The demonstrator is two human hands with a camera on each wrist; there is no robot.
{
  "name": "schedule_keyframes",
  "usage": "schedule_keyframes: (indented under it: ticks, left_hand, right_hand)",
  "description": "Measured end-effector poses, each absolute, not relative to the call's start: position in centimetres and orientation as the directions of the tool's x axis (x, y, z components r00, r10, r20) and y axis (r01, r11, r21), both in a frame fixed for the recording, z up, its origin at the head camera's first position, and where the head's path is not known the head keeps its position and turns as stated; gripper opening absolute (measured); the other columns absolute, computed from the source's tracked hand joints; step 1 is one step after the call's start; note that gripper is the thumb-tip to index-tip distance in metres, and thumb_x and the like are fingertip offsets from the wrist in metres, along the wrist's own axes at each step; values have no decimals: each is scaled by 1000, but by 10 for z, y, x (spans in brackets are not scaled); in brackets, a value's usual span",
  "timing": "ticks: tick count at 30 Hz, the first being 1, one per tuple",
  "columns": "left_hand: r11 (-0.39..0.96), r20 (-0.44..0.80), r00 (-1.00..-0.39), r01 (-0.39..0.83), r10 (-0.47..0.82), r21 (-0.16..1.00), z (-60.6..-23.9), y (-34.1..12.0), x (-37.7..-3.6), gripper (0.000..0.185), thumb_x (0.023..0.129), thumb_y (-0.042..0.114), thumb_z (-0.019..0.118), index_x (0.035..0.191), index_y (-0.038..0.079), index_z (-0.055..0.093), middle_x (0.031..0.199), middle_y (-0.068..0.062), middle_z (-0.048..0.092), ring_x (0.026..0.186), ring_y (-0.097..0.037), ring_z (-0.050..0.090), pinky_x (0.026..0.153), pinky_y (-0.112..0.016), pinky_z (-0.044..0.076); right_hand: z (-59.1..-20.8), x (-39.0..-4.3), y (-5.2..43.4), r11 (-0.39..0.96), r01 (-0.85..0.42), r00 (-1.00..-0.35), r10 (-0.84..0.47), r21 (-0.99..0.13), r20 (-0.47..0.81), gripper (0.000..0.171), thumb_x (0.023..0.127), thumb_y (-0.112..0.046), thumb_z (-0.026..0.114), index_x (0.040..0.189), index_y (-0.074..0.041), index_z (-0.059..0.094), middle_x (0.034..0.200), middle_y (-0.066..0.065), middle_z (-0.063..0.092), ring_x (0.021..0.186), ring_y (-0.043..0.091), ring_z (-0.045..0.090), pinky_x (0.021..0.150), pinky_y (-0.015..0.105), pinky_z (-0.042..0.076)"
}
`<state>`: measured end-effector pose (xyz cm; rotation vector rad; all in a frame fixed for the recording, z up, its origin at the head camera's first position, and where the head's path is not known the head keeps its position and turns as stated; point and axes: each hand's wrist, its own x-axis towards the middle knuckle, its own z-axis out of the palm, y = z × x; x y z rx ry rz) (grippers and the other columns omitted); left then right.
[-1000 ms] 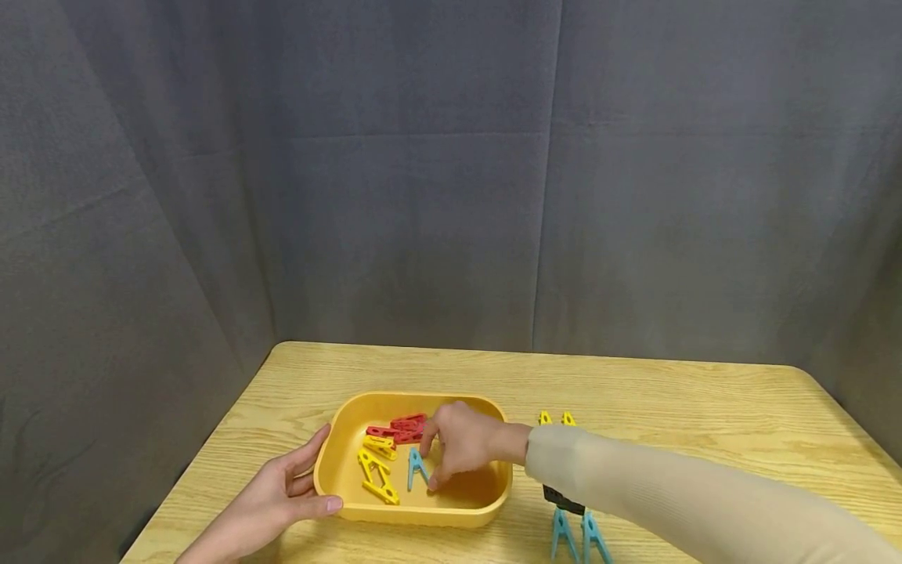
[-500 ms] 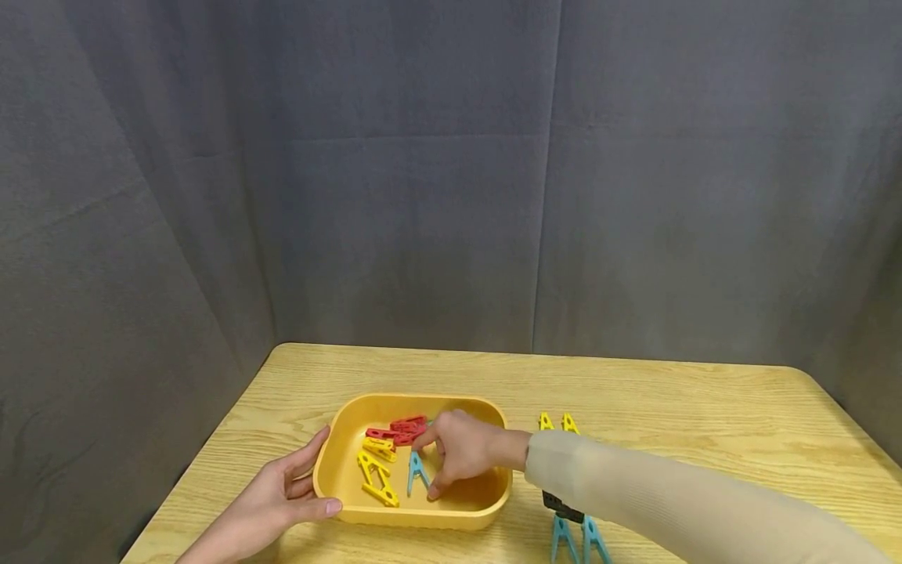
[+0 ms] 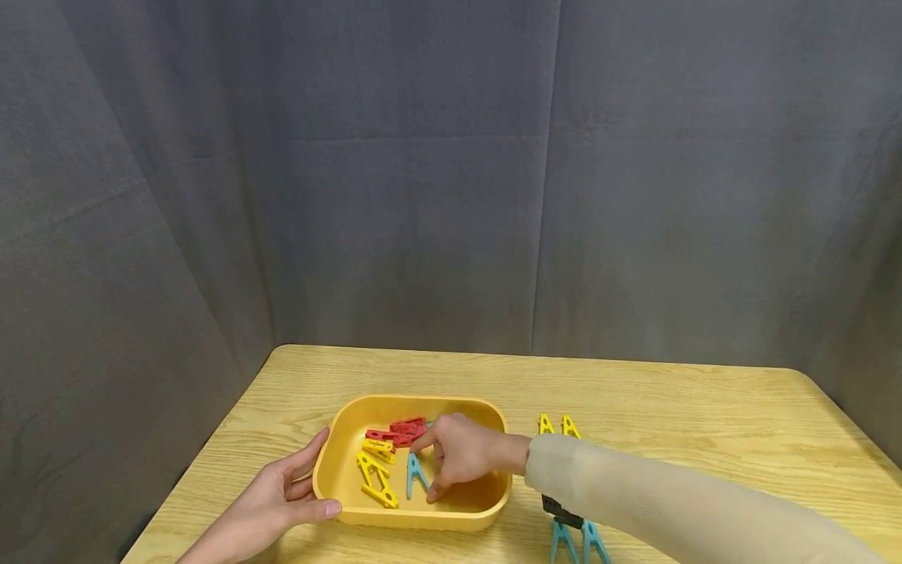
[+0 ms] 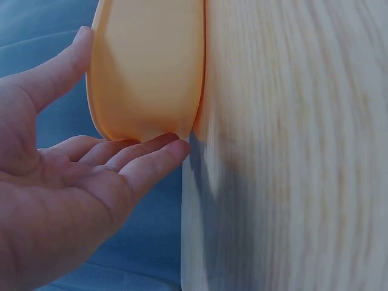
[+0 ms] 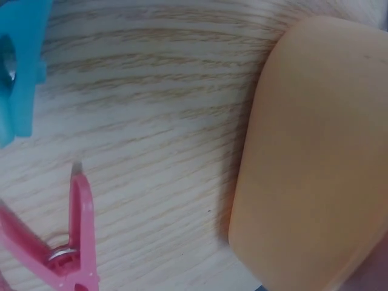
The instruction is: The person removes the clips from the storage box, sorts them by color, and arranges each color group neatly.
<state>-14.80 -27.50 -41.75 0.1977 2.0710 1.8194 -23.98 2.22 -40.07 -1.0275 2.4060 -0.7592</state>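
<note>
An orange-yellow plastic tub stands on the table. My left hand touches its left end from outside, the thumb near the front corner and the fingers along the wall. In the left wrist view these fingers lie fairly straight against the tub. My right hand reaches inside and pinches a light blue clothespin, index finger at its top and thumb by one leg. Left of it lie yellow clothespins and a cluster of red clothespins. A greenish bit shows behind the right index finger, mostly hidden.
Right of the tub, yellow clothespins and blue clothespins lie on the wooden table, partly behind the right sleeve. The right wrist view adds a pink clothespin. Grey curtains surround the table.
My right index finger has moved slightly left, to the top of the blue clothespin, and the thumb has dropped a little. The left hand and the tub stay in place.
</note>
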Motion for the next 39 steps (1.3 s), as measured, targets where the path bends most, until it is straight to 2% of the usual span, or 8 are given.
schedule_keyframes:
  ticks: [6, 14, 24, 30, 37, 39]
  left_hand:
    - [154, -178, -918, -131, 353, 979, -417, -276, -149, 104, 95, 9, 81, 165, -7, 7, 170, -29, 8, 146, -45, 38, 102, -32, 53]
    - [131, -156, -914, -115, 374, 985, -417, -276, -148, 104, 96, 9, 80, 165, -7, 5, 169, -30, 7, 146, -45, 37, 102, -30, 53]
    - [131, -177, -914, -138, 366, 982, -416, -276, -148, 103, 96, 8, 80, 166, -5, 5, 169, -30, 8, 147, -45, 36, 102, -31, 53]
    - [182, -205, -923, -151, 326, 972, -416, -275, -150, 103, 95, 10, 81, 166, -5, 8, 170, -29, 10, 146, -45, 39, 102, -33, 54]
    - [234, -231, -928, -165, 293, 958, -416, -274, -152, 104, 93, 10, 83, 166, -6, 10, 169, -30, 11, 145, -45, 41, 102, -36, 54]
    - [232, -231, -927, -164, 297, 959, -416, -273, -152, 104, 93, 9, 83, 166, -6, 9, 169, -30, 11, 145, -45, 41, 101, -36, 54]
  right_hand:
    - [-392, -240, 28, 521, -536, -618, -778, -665, -112, 58, 75, -5, 95, 129, 1, 75, 44, -11, 39, 42, 2, 27, 47, 17, 22]
    - [-385, -237, 32, 521, -487, -648, -754, -701, -111, 53, 75, -1, 93, 125, 0, 76, 48, -9, 34, 47, 4, 24, 51, 20, 21]
    - [-378, -229, 40, 495, -515, -660, -750, -700, -45, 53, 74, -6, 95, 124, 0, 77, 43, -9, 38, 43, 3, 26, 47, 19, 24]
    - [-374, -227, 46, 481, -513, -664, -747, -711, -27, 55, 75, -7, 94, 127, 1, 76, 42, -9, 38, 42, 4, 28, 49, 19, 30]
    - [-366, -222, 53, 466, -483, -676, -737, -741, -22, 56, 77, -7, 94, 129, 0, 75, 43, -8, 34, 42, 6, 24, 49, 21, 27]
    - [-363, -220, 56, 458, -483, -680, -733, -746, -10, 56, 77, -7, 94, 129, 0, 75, 44, -9, 34, 44, 6, 24, 52, 20, 31]
